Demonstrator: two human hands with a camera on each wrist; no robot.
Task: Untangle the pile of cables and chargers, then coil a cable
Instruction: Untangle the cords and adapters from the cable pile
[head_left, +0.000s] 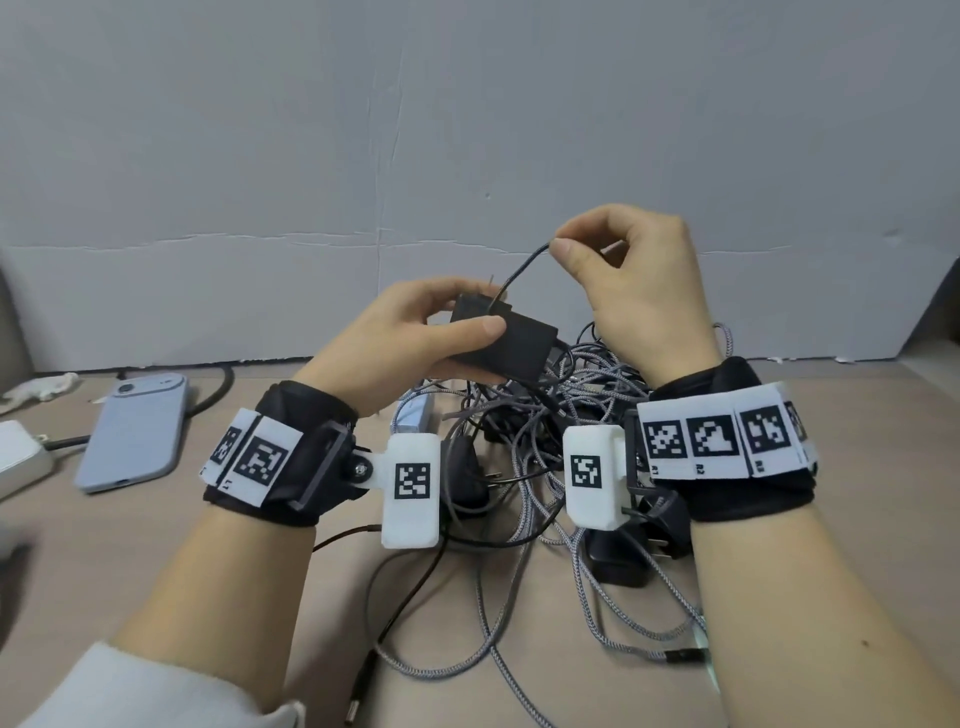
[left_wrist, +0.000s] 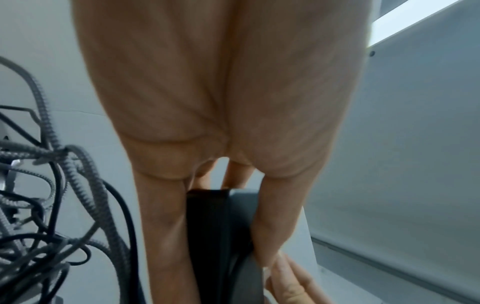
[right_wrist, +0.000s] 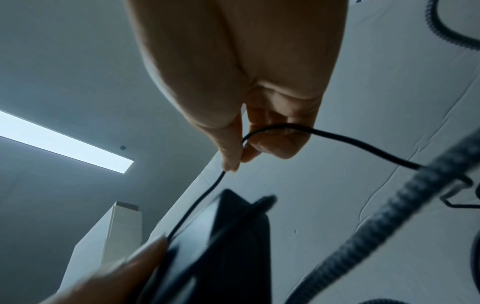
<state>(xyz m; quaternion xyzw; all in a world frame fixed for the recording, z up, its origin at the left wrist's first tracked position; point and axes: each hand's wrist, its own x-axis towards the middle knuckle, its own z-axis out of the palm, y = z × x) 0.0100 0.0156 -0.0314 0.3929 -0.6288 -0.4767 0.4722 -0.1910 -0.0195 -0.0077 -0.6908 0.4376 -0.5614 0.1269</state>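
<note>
L hand (head_left: 400, 338) grips a flat black rectangular charger brick (head_left: 506, 338), thumb on top, fingers under, held up above the tangled pile of grey braided and black cables (head_left: 524, 467) on the tan tabletop (head_left: 182, 561). R hand (head_left: 636, 291) pinches a thin black cable (head_left: 519, 273) btwn thumb and index, just above the brick. Light-blue phone (head_left: 137, 431) lies face down, left of the pile.

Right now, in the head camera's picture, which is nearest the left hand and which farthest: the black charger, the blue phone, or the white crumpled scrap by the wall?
1. The black charger: held in the left hand itself, above the cable pile.
2. The blue phone: flat on the table, to that hand's left.
3. The white crumpled scrap: farthest left, near the wall.
</note>
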